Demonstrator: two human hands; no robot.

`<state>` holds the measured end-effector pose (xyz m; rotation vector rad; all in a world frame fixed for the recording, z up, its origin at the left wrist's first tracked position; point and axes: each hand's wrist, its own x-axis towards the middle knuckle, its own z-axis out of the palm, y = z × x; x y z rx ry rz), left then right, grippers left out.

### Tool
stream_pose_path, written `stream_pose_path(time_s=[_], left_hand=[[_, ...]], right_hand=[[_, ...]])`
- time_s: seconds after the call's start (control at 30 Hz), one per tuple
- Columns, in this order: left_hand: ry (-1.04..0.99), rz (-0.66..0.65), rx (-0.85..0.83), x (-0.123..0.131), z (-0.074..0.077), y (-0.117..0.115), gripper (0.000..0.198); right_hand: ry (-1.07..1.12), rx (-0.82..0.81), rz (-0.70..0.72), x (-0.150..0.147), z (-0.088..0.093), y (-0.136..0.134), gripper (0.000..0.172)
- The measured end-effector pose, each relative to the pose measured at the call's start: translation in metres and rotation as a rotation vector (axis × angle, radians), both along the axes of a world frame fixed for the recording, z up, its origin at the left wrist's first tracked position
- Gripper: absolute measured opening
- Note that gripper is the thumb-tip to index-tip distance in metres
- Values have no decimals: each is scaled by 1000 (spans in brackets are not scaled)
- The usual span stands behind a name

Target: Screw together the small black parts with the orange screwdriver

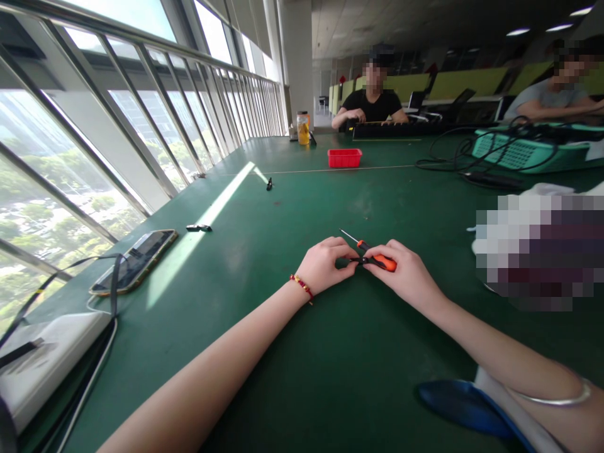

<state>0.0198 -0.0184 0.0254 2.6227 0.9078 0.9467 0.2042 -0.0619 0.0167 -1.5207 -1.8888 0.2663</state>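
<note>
My left hand [328, 261] and my right hand [401, 270] meet over the middle of the green table [264, 352]. Between their fingertips is a small black part [362, 260], pinched from the left by thumb and forefinger; its exact kind is too small to make out. A screwdriver [387, 262] with an orange and black handle lies in my right hand, its thin metal shaft pointing away to the upper left. The right fingertips also touch the black part. Two small black pieces lie farther off, one black clip-like piece [198, 228] at the left and another black piece [269, 184] beyond it.
A phone [136, 261] and a white power strip [51, 358] with cables sit at the left, by the railing. Farther back are a red tray [345, 158] and a bottle [302, 129]. A teal basket [514, 154] with cables stands at the right. Two people sit beyond.
</note>
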Motion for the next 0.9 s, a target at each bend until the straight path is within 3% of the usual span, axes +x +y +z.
stream_pose_path(time_s=[0.5,0.67,0.8,0.9], left_hand=[[-168,-78,-146,-1,-1,4,12],[-13,96,-6,0,-1,1,12],[137,321,125,-1,1,0,14],[227,395,152,-1,1,0,16]], right_hand=[[27,-29,32,0,-1,0,15],[116,33,18,-2,5,-3,21],[294,229,-7,-4,10,-9,23],[353,369,1,-6,11,-16,18]])
